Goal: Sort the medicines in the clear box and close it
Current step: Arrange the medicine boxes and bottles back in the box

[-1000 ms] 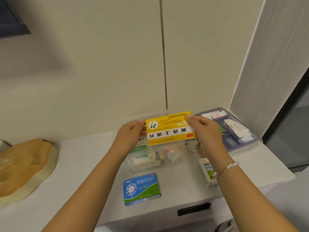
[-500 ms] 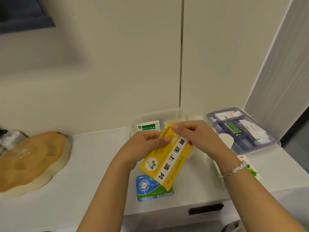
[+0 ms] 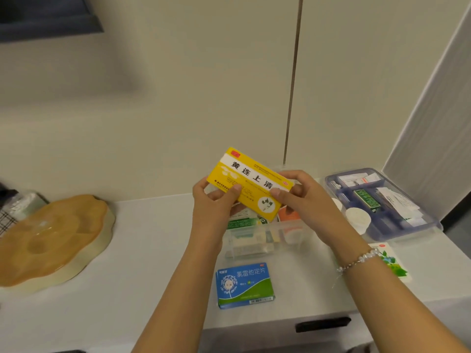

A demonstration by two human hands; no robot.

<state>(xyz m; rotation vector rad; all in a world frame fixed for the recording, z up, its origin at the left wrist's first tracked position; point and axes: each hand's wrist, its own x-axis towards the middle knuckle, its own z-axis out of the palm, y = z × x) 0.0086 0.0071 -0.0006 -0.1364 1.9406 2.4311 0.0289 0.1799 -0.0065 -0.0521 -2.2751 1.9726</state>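
Observation:
A yellow medicine box [image 3: 251, 180] with black characters is held tilted in the air above the clear box [image 3: 257, 240]. My left hand [image 3: 215, 208] pinches its lower left edge and my right hand [image 3: 303, 197] pinches its right end. The clear box stands open on the white counter and holds several packets, among them a green and white one [image 3: 244, 222]. A blue and green medicine box [image 3: 245, 285] lies flat in front of it. A white box with green leaves [image 3: 391, 262] lies at the right, partly behind my right wrist.
A purple-tinted tray [image 3: 430, 222], perhaps the lid, sits at the back right with papers, a green strip and white round pots. A wooden lobed tray [image 3: 51, 238] lies at the left. The counter's front edge has a dark drawer handle [image 3: 322, 324].
The yellow box has been turned over in both hands, from upside down, through a steep tilt, to characters upright, and it now sits higher above the clear box.

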